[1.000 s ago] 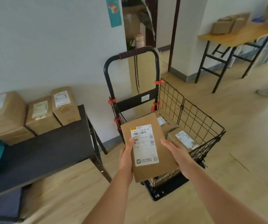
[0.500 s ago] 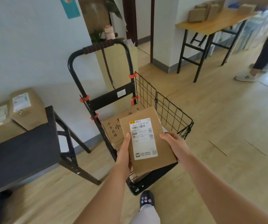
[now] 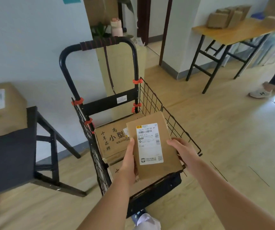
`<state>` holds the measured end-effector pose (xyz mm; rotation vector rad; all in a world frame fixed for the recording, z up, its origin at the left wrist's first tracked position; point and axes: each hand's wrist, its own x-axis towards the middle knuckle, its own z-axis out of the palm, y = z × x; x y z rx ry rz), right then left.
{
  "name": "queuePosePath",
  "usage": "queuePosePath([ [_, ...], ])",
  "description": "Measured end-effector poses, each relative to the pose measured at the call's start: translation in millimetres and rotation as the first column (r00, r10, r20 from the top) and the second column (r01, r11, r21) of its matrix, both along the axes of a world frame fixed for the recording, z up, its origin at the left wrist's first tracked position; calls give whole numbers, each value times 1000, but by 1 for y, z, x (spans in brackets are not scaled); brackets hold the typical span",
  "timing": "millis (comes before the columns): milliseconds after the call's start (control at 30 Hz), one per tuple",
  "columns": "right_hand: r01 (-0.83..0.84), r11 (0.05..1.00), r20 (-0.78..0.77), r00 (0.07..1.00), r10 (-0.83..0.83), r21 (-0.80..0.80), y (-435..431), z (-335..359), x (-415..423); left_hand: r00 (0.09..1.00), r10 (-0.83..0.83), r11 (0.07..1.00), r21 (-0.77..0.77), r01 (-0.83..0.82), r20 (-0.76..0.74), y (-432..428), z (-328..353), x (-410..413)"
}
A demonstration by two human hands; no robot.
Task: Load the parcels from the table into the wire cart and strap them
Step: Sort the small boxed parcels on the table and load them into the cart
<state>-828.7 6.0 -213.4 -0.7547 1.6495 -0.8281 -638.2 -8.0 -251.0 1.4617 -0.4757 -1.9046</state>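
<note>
Over the wire cart: I held a flat brown parcel, label up, above the load inside
Left hand: it clamped the parcel's left edge, thumb on top
Right hand: it gripped the right edge
Cart load: a printed carton lay against the back
Table: a labelled box sat on it, left of the cart

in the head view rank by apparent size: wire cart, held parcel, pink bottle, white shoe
1. wire cart
2. parcel
3. white shoe and pink bottle look about alike, both far off, so no ranking between them
</note>
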Motion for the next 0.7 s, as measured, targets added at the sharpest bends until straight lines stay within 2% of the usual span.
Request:
queuePosePath([
  [133,-79,995,-15,997,80,54,-55,-16,-2,999,31,995,98,-33,27,-45,-15,-2],
  [333,-170,972,-8,985,174,161,-119,-52,8,993,54,984,162,-71,106,-91,-51,7],
  [433,-227,953,-60,968,243,203,-135,-79,15,989,49,964,252,-84,141,-104,-74,11],
  [700,-361,832,-185,864,469,422,-147,-156,25,973,95,909,380,-171,210,-97,-134,15],
])
